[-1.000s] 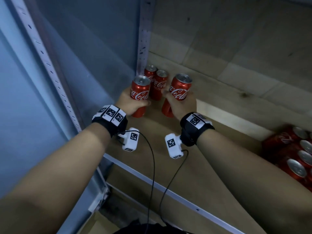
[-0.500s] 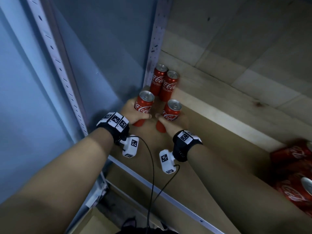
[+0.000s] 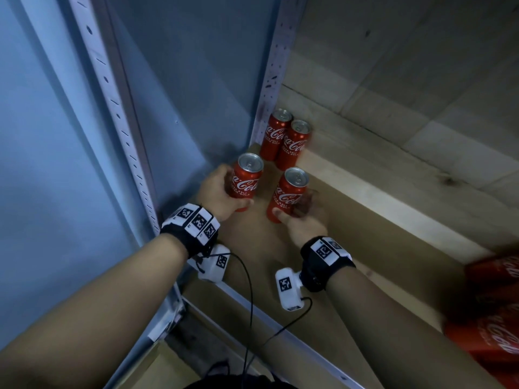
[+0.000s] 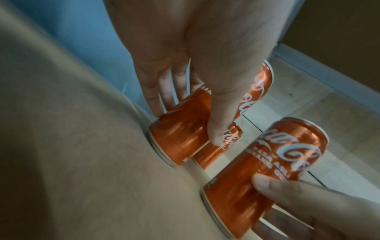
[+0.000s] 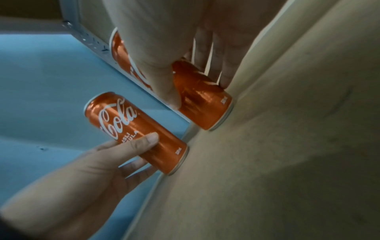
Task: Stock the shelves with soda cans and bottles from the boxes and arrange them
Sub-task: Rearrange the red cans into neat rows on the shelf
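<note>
Since a second ago, when both cans were carried tilted above the board, they have come down: each now stands upright on the shelf [image 3: 373, 234].
Left hand [image 3: 217, 192]: thumb in front, fingers curled behind the left can [image 3: 247, 179], gripping it low on the body; its base sits on the board near the blue side wall [image 3: 179, 108].
Right hand [image 3: 302, 220]: thumb and fingers wrapped round the right can [image 3: 289, 193] in the same way; the right wrist view shows the base flat on the board.
Back pair [image 3: 286, 141]: two cans touching each other in the rear corner beside the post [image 3: 273, 66]; the held cans stand just in front, apart from them and from each other.
Meaning: a second row is forming; placement seems done, release is not.
Next, likely: nudge both cans back and together so the rows close up, then let go.
Supply: more red cans [image 3: 494, 313] lie at the right edge, blurred.
Risk: a snagged finger on release could tip a slim can into its neighbours.
</note>
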